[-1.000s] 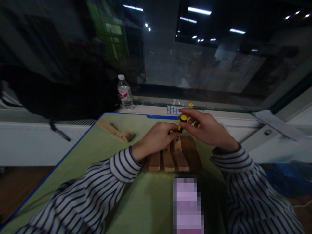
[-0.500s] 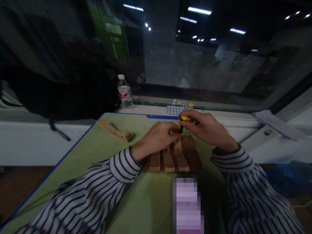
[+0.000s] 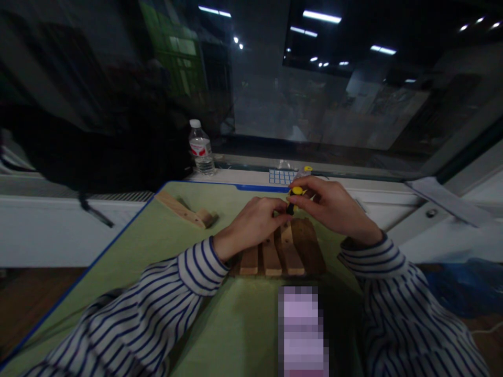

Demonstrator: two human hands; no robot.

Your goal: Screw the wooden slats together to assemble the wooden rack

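My right hand (image 3: 334, 207) has its thumb and fingers round the yellow top of a short yellow-and-black screwdriver (image 3: 297, 191), which stands upright. My left hand (image 3: 255, 222) is closed at the screwdriver's black lower part; its fingertips hide the lower end. Below them lies a dark brown wooden board (image 3: 312, 246). Pale wooden strips (image 3: 291, 256) with small holes lie side by side on the board, their far ends partly covered by my left hand.
A wooden piece with a rounded end (image 3: 183, 210) lies at the left of the green table (image 3: 220, 314). A pixelated phone-like object (image 3: 302, 330) is near me. A water bottle (image 3: 202, 149) and a blue-gridded item (image 3: 281, 176) stand by the window.
My right fingers have shifted slightly around the screwdriver's top, and more of its yellow cap shows. My left hand and the wooden pieces stay where they were.
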